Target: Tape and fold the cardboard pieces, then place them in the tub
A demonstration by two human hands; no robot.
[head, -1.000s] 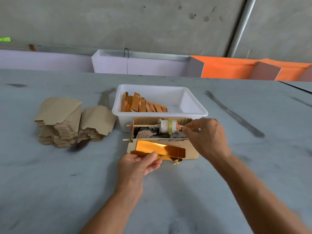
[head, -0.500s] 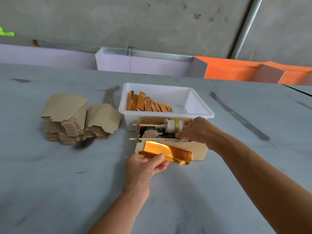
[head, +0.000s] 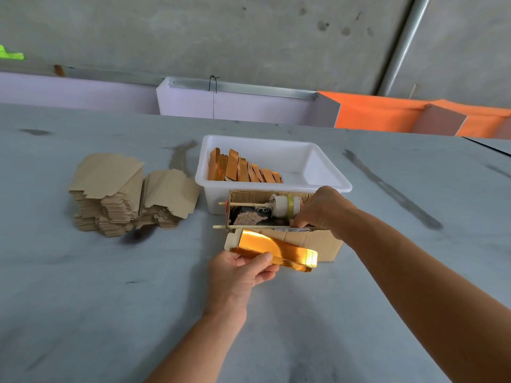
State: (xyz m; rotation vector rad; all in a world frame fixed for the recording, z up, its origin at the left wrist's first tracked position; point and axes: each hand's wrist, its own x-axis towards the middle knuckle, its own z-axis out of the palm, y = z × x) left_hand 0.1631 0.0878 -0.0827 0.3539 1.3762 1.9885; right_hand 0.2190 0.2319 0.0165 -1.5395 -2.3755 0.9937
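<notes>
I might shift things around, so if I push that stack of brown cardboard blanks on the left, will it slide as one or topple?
The stack would probably shear, not slide whole: its edges already look ragged and fanned. Its top sheets look thin, so likely light and easily scattered. The leaning pile beside it may slump too.

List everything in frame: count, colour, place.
tub: one, white, table centre
folded pieces: a row, gold, left part of tub
flat blanks: two stacks, brown, left of tub
cardboard box: one, brown, in front of tub
tape roll: one, white and yellowish, on a stick across the box
gold piece: one, in front of box
left hand: grips gold piece
right hand: fingers curled at tape roll; grip unclear
</notes>
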